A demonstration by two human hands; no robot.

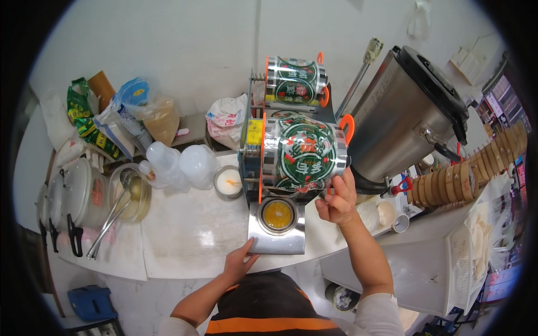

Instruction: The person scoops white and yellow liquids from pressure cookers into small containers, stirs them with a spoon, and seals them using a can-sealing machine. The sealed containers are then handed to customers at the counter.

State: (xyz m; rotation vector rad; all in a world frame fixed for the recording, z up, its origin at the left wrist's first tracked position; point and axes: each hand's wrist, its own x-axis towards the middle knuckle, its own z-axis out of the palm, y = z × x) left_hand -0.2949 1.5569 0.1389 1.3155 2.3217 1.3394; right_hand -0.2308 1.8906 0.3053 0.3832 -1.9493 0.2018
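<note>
A cup sealing machine with printed green film stands before me. Its front film roll [309,153] and rear film roll [296,80] have orange end discs. Below the front roll, a cup of yellow-orange drink [277,214] sits in the round holder of the metal tray [279,243]. My left hand [237,262] grips that tray's front left corner, thumb against its side. Just under the front roll's right end is my right hand [339,201], fingers apart and partly bent, with nothing visible in it. Whether its fingertips touch the roll is unclear.
Left of the machine are a cup of white contents [228,182], plastic cups in bags [197,166], ladles [113,220] in a tub and lidded pots [86,189]. A large steel dispenser [403,113] leans into view at right, near bamboo steamers [445,185] and a white basket [460,264].
</note>
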